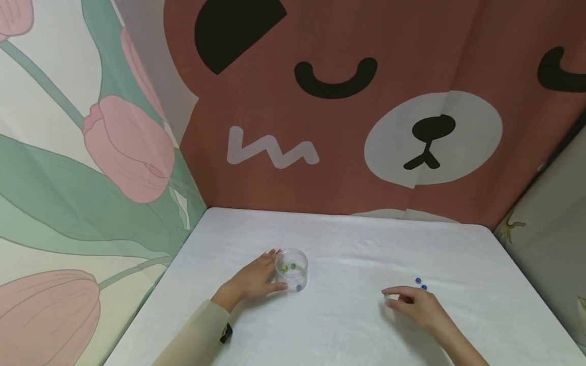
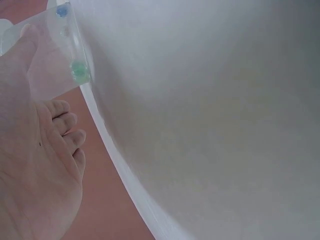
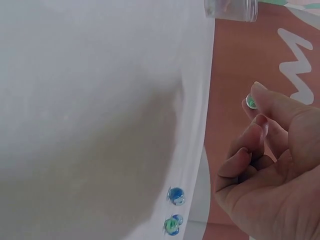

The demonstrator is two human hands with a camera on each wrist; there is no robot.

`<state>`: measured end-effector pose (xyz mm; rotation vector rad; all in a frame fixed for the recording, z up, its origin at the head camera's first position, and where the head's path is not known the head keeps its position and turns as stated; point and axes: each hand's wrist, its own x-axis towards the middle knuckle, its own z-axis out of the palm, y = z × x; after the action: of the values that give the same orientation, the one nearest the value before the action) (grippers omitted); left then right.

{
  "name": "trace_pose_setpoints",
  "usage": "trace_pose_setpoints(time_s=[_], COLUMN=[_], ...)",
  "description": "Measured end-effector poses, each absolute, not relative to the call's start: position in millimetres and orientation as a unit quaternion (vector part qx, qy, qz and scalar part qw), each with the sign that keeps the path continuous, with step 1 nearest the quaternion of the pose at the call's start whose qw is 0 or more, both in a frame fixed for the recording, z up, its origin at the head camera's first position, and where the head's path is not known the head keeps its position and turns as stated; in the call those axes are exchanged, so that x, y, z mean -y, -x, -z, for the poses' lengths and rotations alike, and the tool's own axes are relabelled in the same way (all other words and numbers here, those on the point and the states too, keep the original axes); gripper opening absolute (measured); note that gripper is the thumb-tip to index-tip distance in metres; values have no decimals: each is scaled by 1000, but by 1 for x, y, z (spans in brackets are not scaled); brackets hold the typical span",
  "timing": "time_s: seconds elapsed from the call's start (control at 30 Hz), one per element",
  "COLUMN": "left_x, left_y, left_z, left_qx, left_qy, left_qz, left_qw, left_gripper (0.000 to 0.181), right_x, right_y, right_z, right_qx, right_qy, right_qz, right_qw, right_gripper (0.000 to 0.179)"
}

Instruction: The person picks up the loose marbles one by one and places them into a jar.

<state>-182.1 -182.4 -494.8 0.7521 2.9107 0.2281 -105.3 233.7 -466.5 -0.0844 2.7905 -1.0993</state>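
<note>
A clear round jar [image 1: 292, 274] stands on the white table with green and blue marbles in it. My left hand [image 1: 256, 277] holds its left side, thumb in front and fingers behind. In the left wrist view the thumb lies along the jar wall [image 2: 50, 65], near a green marble [image 2: 79, 72] seen through the plastic. Over the table at the right, my right hand [image 1: 418, 305] pinches a green marble [image 3: 251, 102] between thumb and index finger. Its other fingers are curled. Beyond that hand lie a blue marble [image 1: 418, 280] and a second blue marble [image 1: 423, 287].
The white cloth-covered table [image 1: 343, 330] has its far edge against a hanging with a bear print [image 1: 339, 188]. A tulip-print curtain [image 1: 133, 152] borders the left side. Another pale curtain [image 1: 549, 218] hangs at the right.
</note>
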Motion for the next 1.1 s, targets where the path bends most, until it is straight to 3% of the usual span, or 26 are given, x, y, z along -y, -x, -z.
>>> trace_pose_setpoints(time_s=[1.1], left_x=[183], left_y=[183], left_z=[495], left_qx=[-962], left_qy=[-261], left_qz=[-66], left_qw=[50], left_gripper=[97], right_x=[-201], right_y=[121], right_z=[459], right_qx=[-907], right_qy=[53], right_qz=[412], right_qw=[66], right_gripper=[30])
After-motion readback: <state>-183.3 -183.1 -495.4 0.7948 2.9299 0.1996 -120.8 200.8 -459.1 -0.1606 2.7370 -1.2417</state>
